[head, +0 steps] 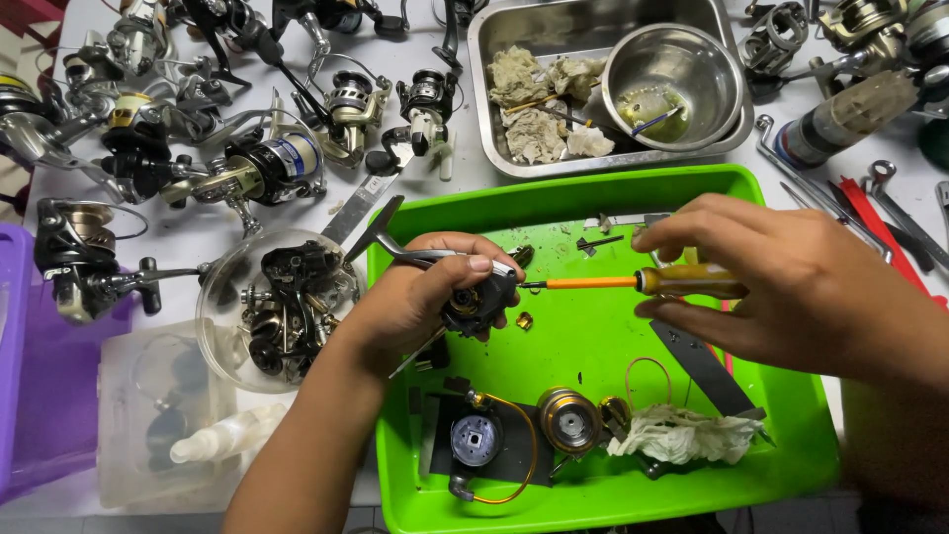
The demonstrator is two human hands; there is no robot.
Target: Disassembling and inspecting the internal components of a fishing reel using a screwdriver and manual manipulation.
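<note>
My left hand point(425, 297) grips a dark fishing reel body point(477, 307) over the green tray point(593, 198), its silver stem sticking out to the upper left. My right hand point(781, 282) holds an orange-shafted screwdriver point(633, 283) with a yellow handle, and its tip meets the reel body's right side. In the tray below lie a gold spool point(570, 420), a rotor with a gold bail wire point(479, 445), a crumpled white rag point(682, 435) and small loose parts.
A clear bowl of reel parts point(282, 307) sits left of the tray. Several fishing reels point(247, 163) crowd the upper left. Behind the tray stands a steel pan point(504, 30) with rags and a steel bowl point(677, 84). Wrenches and red-handled tools point(870, 213) lie at right; a purple bin point(15, 396) at left.
</note>
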